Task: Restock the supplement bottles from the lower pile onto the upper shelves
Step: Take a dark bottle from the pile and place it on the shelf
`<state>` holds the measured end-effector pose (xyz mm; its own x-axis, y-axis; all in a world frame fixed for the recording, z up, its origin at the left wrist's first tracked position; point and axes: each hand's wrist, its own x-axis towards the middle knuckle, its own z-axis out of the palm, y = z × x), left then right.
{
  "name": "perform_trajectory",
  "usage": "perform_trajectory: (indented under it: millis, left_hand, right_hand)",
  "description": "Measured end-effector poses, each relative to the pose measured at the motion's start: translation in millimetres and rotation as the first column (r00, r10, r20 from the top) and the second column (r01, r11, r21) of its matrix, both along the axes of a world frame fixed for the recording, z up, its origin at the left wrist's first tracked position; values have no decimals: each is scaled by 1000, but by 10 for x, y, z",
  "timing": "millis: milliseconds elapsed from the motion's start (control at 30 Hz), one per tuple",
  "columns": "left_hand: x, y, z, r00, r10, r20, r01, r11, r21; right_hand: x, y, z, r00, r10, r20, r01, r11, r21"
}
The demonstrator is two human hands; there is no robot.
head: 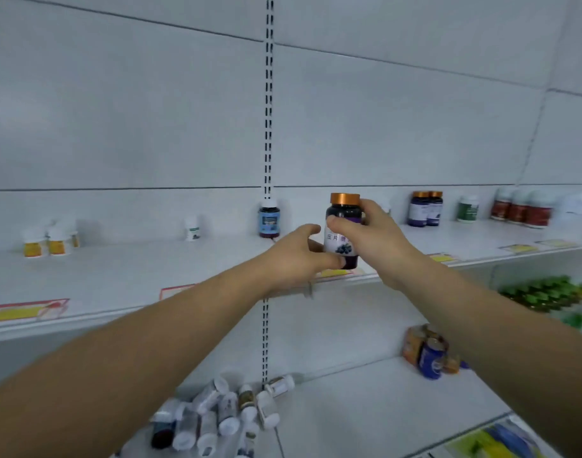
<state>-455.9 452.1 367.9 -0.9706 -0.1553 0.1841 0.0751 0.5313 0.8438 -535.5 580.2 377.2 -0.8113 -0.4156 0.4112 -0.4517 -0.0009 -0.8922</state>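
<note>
Bottle label (340, 242) half behind fingers (344, 225).

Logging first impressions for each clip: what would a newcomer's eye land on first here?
First, the dark bottle with the copper cap, held upright by both hands at the upper shelf's front edge: the left hand grips its base, the right hand its upper body. Next, the pile of mostly white bottles lying jumbled on the lower shelf.

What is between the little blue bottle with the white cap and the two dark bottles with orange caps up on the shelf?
In the head view, the dark orange-capped bottle held by both hands, left hand and right hand, sits between the blue white-capped bottle and the two dark orange-capped bottles.
</note>
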Motion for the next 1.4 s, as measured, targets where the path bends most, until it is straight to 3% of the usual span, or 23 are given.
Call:
perform_trajectory:
  millis: [167, 433, 600, 800, 967, 1100, 1233, 1400]
  left_hand:
    - [-739, 1299, -91, 996, -90, 24, 88, 992, 88]
    - [-1812, 2410, -53, 980, -181, 86, 184, 982, -32]
    - [-2432, 2267, 20, 994, -80, 68, 97, 947, -306]
    - [-3136, 2019, -58, 949, 161, 270, 45, 781, -622]
    - [-3489, 1984, -220, 877, 326, 354, 40, 684, -729]
    - [-3621, 1965, -239, 849, 383, 364, -21, 712, -702]
    - [-3694, 1993, -282, 773, 507, 380, -63, 658, -751]
    - [-3715, 1990, -338, 744, 548, 383, -57, 623, -780]
  right_hand:
    - [-519, 1388, 10, 995, -103, 18, 102, 994, 26]
    - [-1390, 2578, 47, 980, -195, 42, 194, 980, 39]
    - [-2164, 2504, 34, 984, -175, 39, 174, 984, 30]
    - [-3094, 2089, -146, 995, -83, 57, 76, 991, 112]
    - [-3615, 1908, -196, 1000, 1, -3, 0, 982, 188]
    - [-3936, 1780, -186, 992, 114, -59, -90, 944, 317]
    - [-4154, 1672, -176, 988, 143, -63, -107, 915, 390]
    - [-4378, 1570, -245, 980, 141, -137, -69, 901, 427]
